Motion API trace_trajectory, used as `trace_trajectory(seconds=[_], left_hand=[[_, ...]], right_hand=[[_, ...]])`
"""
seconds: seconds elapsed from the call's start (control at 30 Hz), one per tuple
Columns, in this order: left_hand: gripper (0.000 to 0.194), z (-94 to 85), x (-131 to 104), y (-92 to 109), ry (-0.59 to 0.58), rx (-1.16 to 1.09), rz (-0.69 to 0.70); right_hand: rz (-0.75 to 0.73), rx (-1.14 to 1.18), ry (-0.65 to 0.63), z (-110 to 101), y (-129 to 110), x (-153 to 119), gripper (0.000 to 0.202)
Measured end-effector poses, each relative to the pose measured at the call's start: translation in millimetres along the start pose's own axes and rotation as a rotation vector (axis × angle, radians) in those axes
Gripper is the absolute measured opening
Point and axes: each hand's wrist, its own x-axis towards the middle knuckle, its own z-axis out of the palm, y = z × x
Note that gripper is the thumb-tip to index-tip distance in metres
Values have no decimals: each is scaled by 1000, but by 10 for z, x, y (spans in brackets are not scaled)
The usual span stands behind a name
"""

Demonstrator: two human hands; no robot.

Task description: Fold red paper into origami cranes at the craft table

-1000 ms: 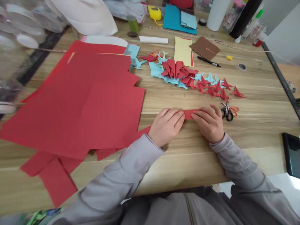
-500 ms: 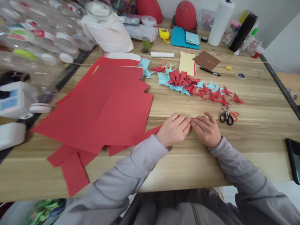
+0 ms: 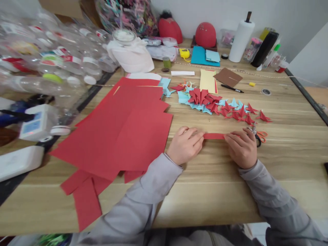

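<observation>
A narrow strip of red paper (image 3: 214,136) stretches between my two hands just above or on the wooden table. My left hand (image 3: 186,145) closes on its left end, fingers pressed together. The right end sits under the fingers of my right hand (image 3: 242,147), which are bent down over it. Close beyond the right hand lie scissors (image 3: 258,136) with black and orange handles, partly covered by that hand. Large red paper sheets (image 3: 120,130) are stacked to the left of my left hand. Folded red paper pieces (image 3: 241,112) lie farther back, among light blue folded pieces (image 3: 184,98).
Smaller red paper pieces (image 3: 87,205) lie at the front left. Plastic bottles (image 3: 64,61) crowd the far left beside a white device (image 3: 37,123). At the back are a yellow tape measure (image 3: 184,53), blue paper (image 3: 198,56), brown paper (image 3: 228,77) and a black pen (image 3: 232,88).
My hands have moved apart, the right one shifting right toward the scissors. More of the red strip now shows between them. The camera view has tilted slightly upward and left.
</observation>
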Motion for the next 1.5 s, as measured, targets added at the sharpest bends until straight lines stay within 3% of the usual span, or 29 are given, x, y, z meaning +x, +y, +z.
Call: trace_trajectory(seconds=[0.2,0.37,0.63,0.77,0.9,1.0,1.13,1.27,1.5], left_hand=[[19,-33,21,163,35,9,-93],[20,8,52,339,-27,-46,-7],[13,53,25,284,-33,-32,-7],[12,8,9,157,14,-16,-26],[14,-34,-17,17,27,27,-81],[15,-32,-24,-1,19,17,-95],[12,-1,7,116,4,-18,-29],[12,25,47,258,-19,-37,16],[14,50,67,280,-62,-16,80]], right_hand=[[-32,28,-51,10,-34,-6,27],[-102,115,-89,-9,-137,15,27],[-124,161,-78,4,-140,22,25],[-37,88,-34,8,-10,6,19],[141,-34,47,1,141,-26,15],[241,-15,130,-5,129,-19,14],[62,122,-21,5,-66,30,24],[-116,182,-53,45,-212,44,22],[-133,149,-54,51,-205,30,21]])
